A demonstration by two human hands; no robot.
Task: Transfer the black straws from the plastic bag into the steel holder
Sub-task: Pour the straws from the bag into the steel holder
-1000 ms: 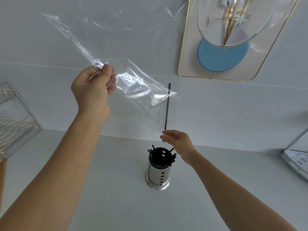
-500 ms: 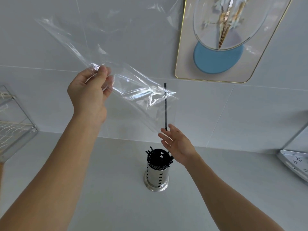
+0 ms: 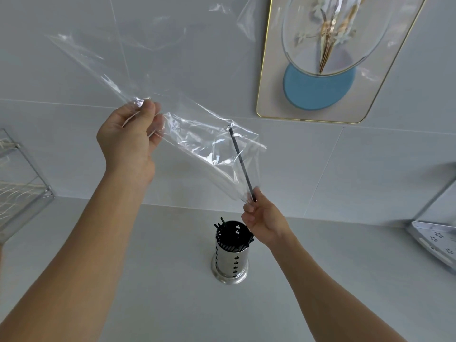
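Nearest to you, your two forearms reach out over the pale grey counter (image 3: 148, 304). On that counter, a little right of centre, the steel holder (image 3: 231, 262) stands upright on its flared base, its perforated wall facing you. It is packed with black straws (image 3: 230, 234), a few tips poking out over the left rim.

Just above and to the right of the holder, your right hand (image 3: 264, 222) pinches the lower end of a single black straw (image 3: 241, 164) between thumb and fingertips, along with the bottom corner of the plastic bag (image 3: 197, 139). That straw leans up and to the left from your fingers, and it looks to lie inside the clear film, its upper end near a crumpled fold.

Further up and to the left, your left hand (image 3: 129, 141) grips the bag at a bunched spot, thumb pressed against curled fingers. From there the transparent plastic fans out toward the upper left and upper right.

Beyond, a wire rack (image 3: 22, 183) sits at the left edge, a white perforated tray (image 3: 436, 240) at the right edge. On the tiled wall (image 3: 370, 174) hangs a gold-rimmed picture (image 3: 320, 58) with a blue disc.
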